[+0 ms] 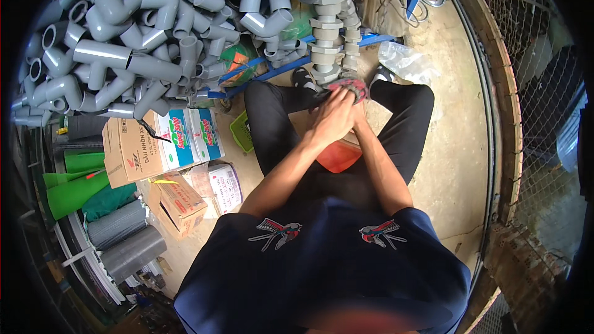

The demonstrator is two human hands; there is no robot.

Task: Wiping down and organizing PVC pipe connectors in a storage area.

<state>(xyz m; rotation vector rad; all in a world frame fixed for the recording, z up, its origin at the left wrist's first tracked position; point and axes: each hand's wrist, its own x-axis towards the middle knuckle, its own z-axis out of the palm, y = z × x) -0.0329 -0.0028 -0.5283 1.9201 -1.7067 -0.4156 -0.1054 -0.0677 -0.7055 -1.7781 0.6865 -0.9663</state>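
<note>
My two hands are close together between my knees, below a column of grey pipe fittings (326,31). My left hand (333,117) is closed over a crumpled dark grey and red patterned piece (354,88), like cloth or a glove; its exact kind is unclear. My right hand (359,119) is tucked beside and partly under the left, at the near side of the same piece. Most of its fingers are hidden. Beneath my wrists an orange-red surface (339,156) shows between my thighs.
A large heap of grey pipe elbows and tees (105,52) fills the far left. Cardboard boxes (133,151) and a green basket (241,132) stand left of my leg. A blue metal frame (278,71) lies ahead; a clear plastic bag (408,62) and wire mesh (526,105) are right.
</note>
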